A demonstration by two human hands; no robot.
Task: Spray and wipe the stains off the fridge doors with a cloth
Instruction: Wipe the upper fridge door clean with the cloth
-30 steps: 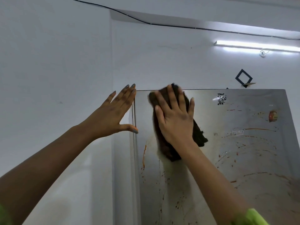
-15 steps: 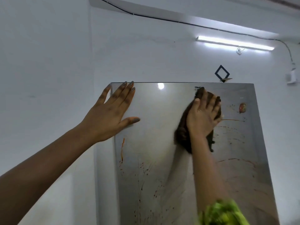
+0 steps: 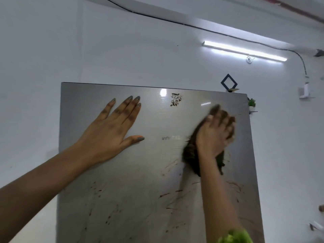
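Head view.
- Steel fridge door (image 3: 140, 172): upright, with reddish stains (image 3: 164, 195) across the lower half (a logo sticker sits near the top edge).
- Left hand (image 3: 112, 130): flat on the door's upper left, fingers straight and spread, holding nothing.
- Right hand (image 3: 215, 132): motion-blurred, presses the dark cloth (image 3: 190, 153) against the door's upper right; the fingers seem curled over it.
- Tube light (image 3: 243, 51): lit, on the wall above.

Right hand (image 3: 217, 130) blurred, hiding most of the cloth (image 3: 190, 153), seemingly gripping it.
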